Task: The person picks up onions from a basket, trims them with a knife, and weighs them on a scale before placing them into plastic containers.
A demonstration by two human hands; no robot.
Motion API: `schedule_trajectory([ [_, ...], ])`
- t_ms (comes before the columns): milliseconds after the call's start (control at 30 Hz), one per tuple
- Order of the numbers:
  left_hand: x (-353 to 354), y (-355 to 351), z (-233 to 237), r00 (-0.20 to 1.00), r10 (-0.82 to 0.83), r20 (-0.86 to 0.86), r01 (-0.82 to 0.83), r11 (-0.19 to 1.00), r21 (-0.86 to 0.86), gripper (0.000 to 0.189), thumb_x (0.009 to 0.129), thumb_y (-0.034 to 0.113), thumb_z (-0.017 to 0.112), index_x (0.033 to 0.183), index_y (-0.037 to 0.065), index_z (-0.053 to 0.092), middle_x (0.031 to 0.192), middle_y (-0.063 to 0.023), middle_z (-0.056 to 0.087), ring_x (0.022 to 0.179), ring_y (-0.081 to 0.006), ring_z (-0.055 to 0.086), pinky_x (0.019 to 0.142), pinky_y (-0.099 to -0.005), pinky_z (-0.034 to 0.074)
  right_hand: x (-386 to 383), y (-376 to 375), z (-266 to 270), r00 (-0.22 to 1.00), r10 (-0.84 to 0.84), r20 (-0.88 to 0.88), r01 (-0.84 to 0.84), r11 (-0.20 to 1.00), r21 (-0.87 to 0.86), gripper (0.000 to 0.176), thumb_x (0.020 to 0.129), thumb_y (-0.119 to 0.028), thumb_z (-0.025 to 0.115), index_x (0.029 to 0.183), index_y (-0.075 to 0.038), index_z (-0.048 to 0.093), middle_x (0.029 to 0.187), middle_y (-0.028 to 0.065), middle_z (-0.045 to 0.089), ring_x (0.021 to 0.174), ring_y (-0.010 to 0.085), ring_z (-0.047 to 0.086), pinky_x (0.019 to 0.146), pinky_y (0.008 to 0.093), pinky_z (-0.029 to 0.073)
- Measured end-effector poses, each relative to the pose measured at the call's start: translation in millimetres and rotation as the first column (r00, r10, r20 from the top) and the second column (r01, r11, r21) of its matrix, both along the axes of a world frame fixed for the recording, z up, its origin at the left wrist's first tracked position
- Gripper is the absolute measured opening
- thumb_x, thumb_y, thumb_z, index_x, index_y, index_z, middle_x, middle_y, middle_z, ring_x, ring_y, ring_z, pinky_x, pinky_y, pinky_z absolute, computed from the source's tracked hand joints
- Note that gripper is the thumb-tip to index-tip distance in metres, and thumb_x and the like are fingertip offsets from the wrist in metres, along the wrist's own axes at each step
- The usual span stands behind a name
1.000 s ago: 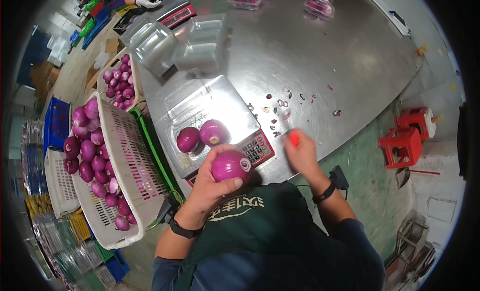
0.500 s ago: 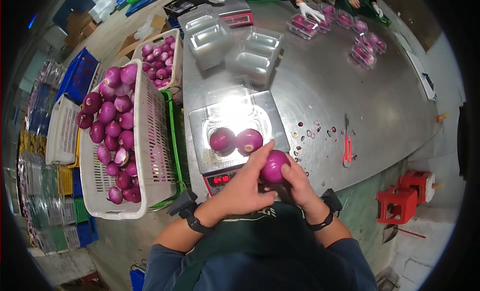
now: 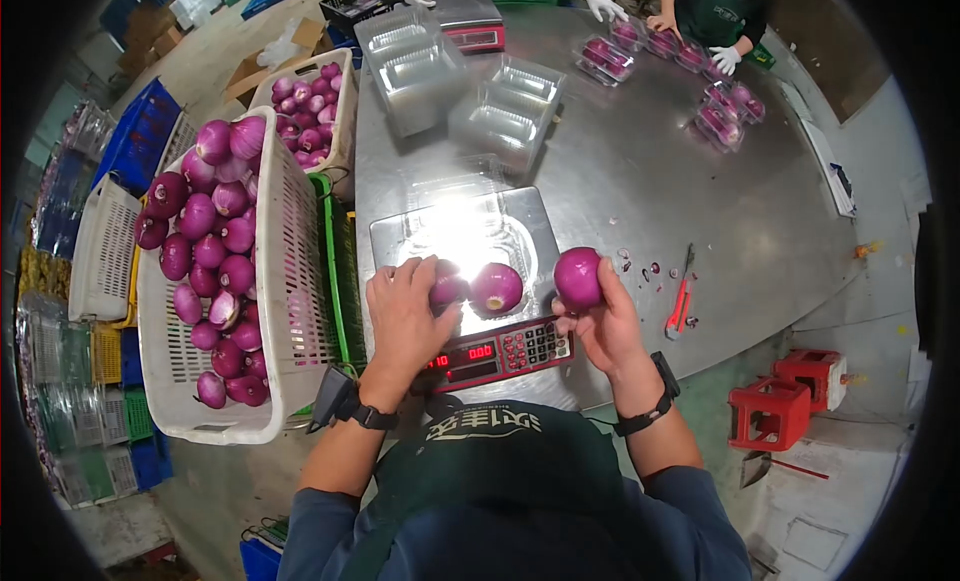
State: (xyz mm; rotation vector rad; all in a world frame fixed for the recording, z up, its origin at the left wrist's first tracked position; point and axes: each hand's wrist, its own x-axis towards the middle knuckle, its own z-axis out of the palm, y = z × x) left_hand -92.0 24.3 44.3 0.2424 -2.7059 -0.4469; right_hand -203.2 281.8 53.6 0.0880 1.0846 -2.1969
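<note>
Purple onion [image 3: 578,277] held beside scale [image 3: 500,356]; second onion [image 3: 447,289], seemingly half-covered, atop it.

We see a magenta-purple onion [image 3: 578,277] in the right hand [image 3: 600,326]. At its nine o'clock, two onions [image 3: 497,287] of the same purple, one with a pale spot at its end, lie on the silver scale [image 3: 390,241], whose display [image 3: 468,355] shows red digits on black. At the scale's nine o'clock the crate [image 3: 290,281] is off-white with a slotted grid and holds purple bulbs. At three o'clock the knife [image 3: 678,306] has an orange-red handle. The table [image 3: 650,181] is dull grey steel, and the apron [image 3: 500,461] is dark green with pale lettering.
</note>
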Motion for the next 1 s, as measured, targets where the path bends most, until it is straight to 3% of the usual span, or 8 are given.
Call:
schedule_trajectory([
  [167,-5,-7,-8,0.997,0.01,0.08,-0.042,0.912,0.407,0.067,0.07,0.024,0.083,0.13,0.006,0.059,0.119,-0.0185,0.061,0.108,-0.0365,0.055,0.095,-0.045,0.046,-14,-23,0,0.999,-0.005,-0.049,0.006,1.0,0.022,0.039,0.107,-0.037,0.05,0.13,-0.006,0.056,0.106,0.0103,0.067,0.092,0.0252,0.069,0.076,0.0425,0.059],
  [300,1,-15,-7,0.999,-0.026,-0.031,0.036,0.906,0.422,0.057,0.069,0.026,0.083,0.122,0.012,0.065,0.098,-0.0084,0.07,0.099,-0.0338,0.053,0.092,-0.0444,0.044,-23,-62,12,0.955,-0.004,-0.296,0.062,0.98,0.188,0.044,0.101,-0.02,0.062,0.14,-0.005,0.049,0.126,0.009,0.06,0.115,0.0197,0.06,0.1,0.0357,0.052],
  [433,8,-26,-11,0.994,-0.111,0.005,0.096,0.884,0.457,0.055,0.068,0.029,0.084,0.117,0.011,0.067,0.102,-0.0093,0.067,0.102,-0.0334,0.051,0.096,-0.0448,0.04,-22,-88,14,0.827,0.176,-0.534,0.005,0.947,0.321,0.058,0.087,-0.02,0.082,0.133,-0.004,0.052,0.124,0.0128,0.061,0.113,0.0231,0.063,0.099,0.0371,0.053],
  [467,8,-27,-13,0.992,-0.128,0.004,0.112,0.887,0.448,0.055,0.068,0.03,0.084,0.116,0.011,0.067,0.104,-0.0096,0.066,0.104,-0.0336,0.05,0.098,-0.0452,0.039,-26,-97,2,0.565,0.396,-0.724,0.144,0.817,0.559,0.06,0.084,-0.018,0.082,0.134,-0.003,0.051,0.123,0.0167,0.061,0.115,0.0283,0.064,0.101,0.0386,0.052],
  [533,9,-27,-15,0.993,-0.117,0.001,0.104,0.884,0.455,0.053,0.068,0.032,0.085,0.113,0.011,0.067,0.106,-0.0098,0.065,0.104,-0.034,0.05,0.099,-0.0461,0.038,-27,-108,2,0.368,0.484,-0.794,0.191,0.797,0.574,0.067,0.076,-0.015,0.087,0.133,-0.005,0.054,0.123,0.0155,0.064,0.117,0.0268,0.063,0.101,0.0383,0.052],
  [733,6,-11,-37,0.989,-0.126,-0.07,0.143,0.933,0.33,0.051,0.07,0.034,0.087,0.108,0.01,0.063,0.103,-0.013,0.061,0.106,-0.0336,0.051,0.097,-0.048,0.039,-29,-100,-4,-0.001,0.539,-0.842,0.348,0.79,0.505,0.06,0.072,-0.023,0.087,0.124,-0.004,0.063,0.128,0.0159,0.064,0.119,0.036,0.06,0.108,0.0438,0.044],
  [867,7,-6,-39,0.999,0.011,-0.049,0.014,0.88,0.475,0.064,0.071,0.033,0.087,0.121,0.006,0.057,0.106,-0.0137,0.062,0.106,-0.032,0.053,0.098,-0.0462,0.041,-11,-76,13,0.159,0.747,-0.645,0.4,0.549,0.734,0.058,0.077,-0.038,0.084,0.121,-0.004,0.067,0.122,0.015,0.069,0.124,0.0359,0.057,0.112,0.0524,0.035],
  [1000,6,-7,-27,0.999,0.039,-0.028,-0.02,0.866,0.499,0.073,0.075,0.035,0.084,0.134,0.004,0.054,0.101,-0.0119,0.064,0.102,-0.0306,0.054,0.097,-0.0473,0.04,-11,-71,-7,-0.062,0.797,-0.601,0.561,0.526,0.64,0.063,0.08,-0.056,0.078,0.115,-0.004,0.073,0.097,0.0153,0.074,0.13,0.0397,0.05,0.111,0.0667,0.023],
])
